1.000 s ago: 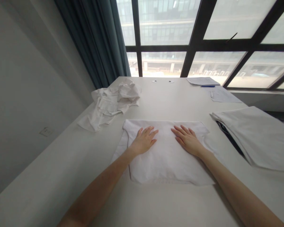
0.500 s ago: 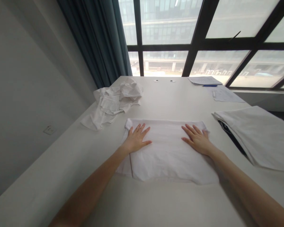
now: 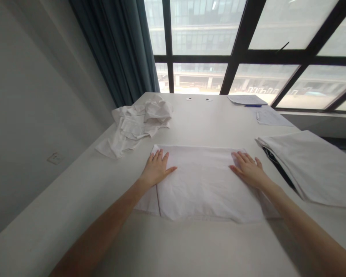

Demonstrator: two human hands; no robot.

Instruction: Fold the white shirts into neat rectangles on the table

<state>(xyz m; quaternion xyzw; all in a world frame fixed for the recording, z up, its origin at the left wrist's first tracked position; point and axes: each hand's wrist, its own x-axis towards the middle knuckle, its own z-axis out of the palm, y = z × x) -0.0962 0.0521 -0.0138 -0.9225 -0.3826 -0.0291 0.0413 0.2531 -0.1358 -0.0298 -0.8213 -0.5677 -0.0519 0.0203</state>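
A folded white cloth (image 3: 202, 184), perhaps a garment, lies flat on the white table (image 3: 198, 246) in front of me. My left hand (image 3: 156, 169) rests palm down on its left part, fingers spread and pointing at the far left corner. On the opposite side, my right hand (image 3: 248, 167) lies flat near the far right corner, its thumb out toward the middle. Neither hand grips the fabric. Light wrinkles run across the near half of the cloth, and lower layers stick out at its left and right sides.
A crumpled white cloth (image 3: 135, 125) lies at the back left. To the right is a larger folded white cloth (image 3: 314, 165) with something black under its edge. Papers (image 3: 248, 99) and a blue pen (image 3: 253, 105) lie at the far right, before the window (image 3: 202, 77).
My hands have slid apart, the left one leftward and the right one rightward, over the cloth. The far left corner looks flatter, and a lower layer now shows at the right.
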